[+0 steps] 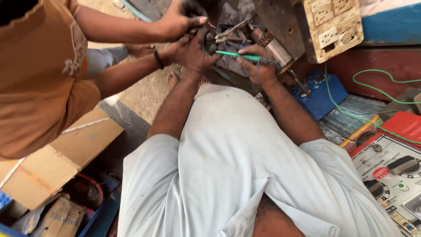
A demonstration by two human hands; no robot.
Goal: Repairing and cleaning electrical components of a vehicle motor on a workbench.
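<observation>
Gripping a green-handled screwdriver (239, 55), the right hand (256, 66) is closing tight around it. The left hand (193, 52) is clamping onto the dark metal part (211, 41), and a co-worker's hand (177, 22) is crowding in just beside, leaving hardly any room.

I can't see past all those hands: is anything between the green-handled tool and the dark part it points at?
Nothing visible. The green-handled tool in the right hand reaches the dark part, held by the left hand; another person's hand grips above.
</observation>
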